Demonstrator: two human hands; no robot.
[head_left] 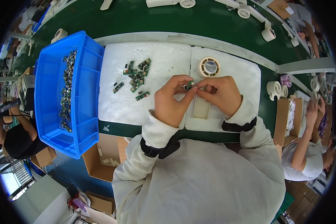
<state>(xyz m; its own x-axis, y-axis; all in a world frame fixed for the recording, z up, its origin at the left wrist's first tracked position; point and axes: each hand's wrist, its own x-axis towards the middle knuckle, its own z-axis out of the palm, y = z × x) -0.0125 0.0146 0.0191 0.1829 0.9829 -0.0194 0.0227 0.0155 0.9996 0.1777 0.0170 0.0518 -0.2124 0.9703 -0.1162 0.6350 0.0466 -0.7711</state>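
Over the white foam pad [145,63], I see left hand [171,100] and right hand [220,93] pinching one small circuit board [190,85]; loose boards [136,76] lie at ten o'clock.

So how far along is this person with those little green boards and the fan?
Done: hard to tell; no finished fan shows on the foam pad. In hand: both the left hand and right hand pinch one small board above the cream fan shell. Left: a loose pile of boards on the foam and more in the blue bin.
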